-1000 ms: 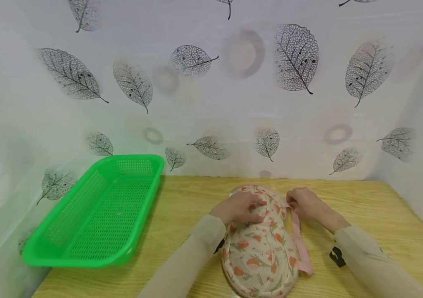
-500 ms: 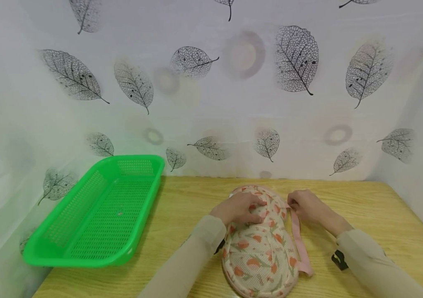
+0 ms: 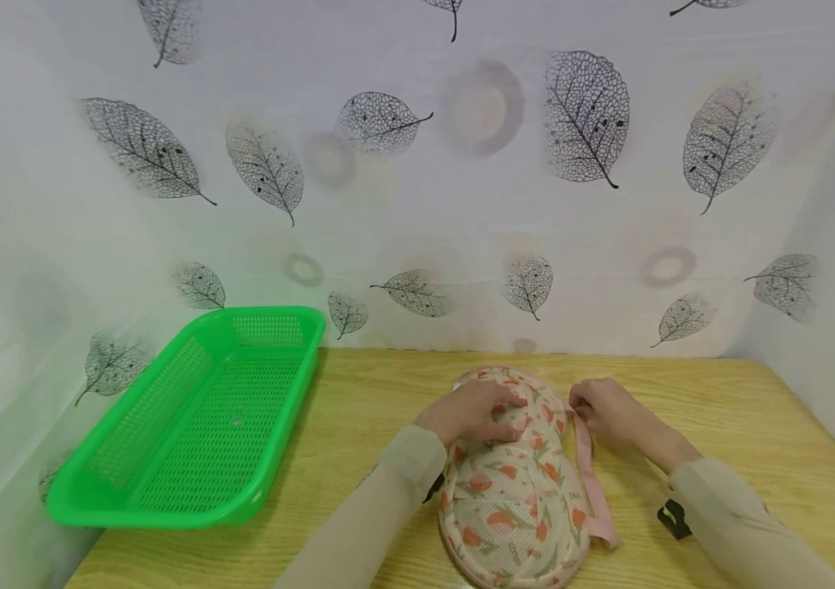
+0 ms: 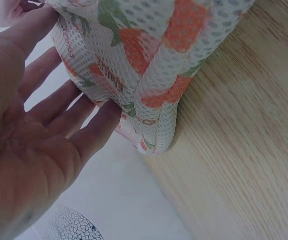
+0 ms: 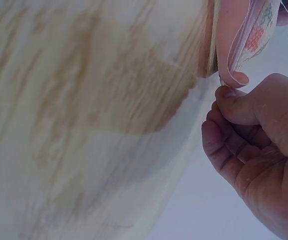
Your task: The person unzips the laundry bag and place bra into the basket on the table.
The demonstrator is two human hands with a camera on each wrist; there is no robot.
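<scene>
A figure-eight-shaped mesh fabric pad [image 3: 513, 507] with an orange tulip print and pink edging lies on the table, its narrower lobe away from me. My left hand [image 3: 470, 411] rests on that lobe with loosely extended fingers; the left wrist view shows the fingertips against the puffed mesh [image 4: 148, 65]. At the pad's right edge, my right hand [image 3: 608, 413] pinches the pink strap [image 3: 586, 458] between thumb and forefinger. From there the strap runs down to the lower lobe. In the right wrist view the pink fabric [image 5: 231, 40] curls just above the thumb; the pinched bit is mostly hidden.
A green perforated plastic basket [image 3: 270, 466] stands on the left of the wooden table [image 3: 358, 409]. A leaf-patterned white curtain [image 3: 417, 213] encloses the back and sides. Beside the right forearm is a black wrist fitting [image 3: 673, 519].
My right hand has shifted very slightly to the right and down, still pinching the strap. The left hand and the pad stay in place.
</scene>
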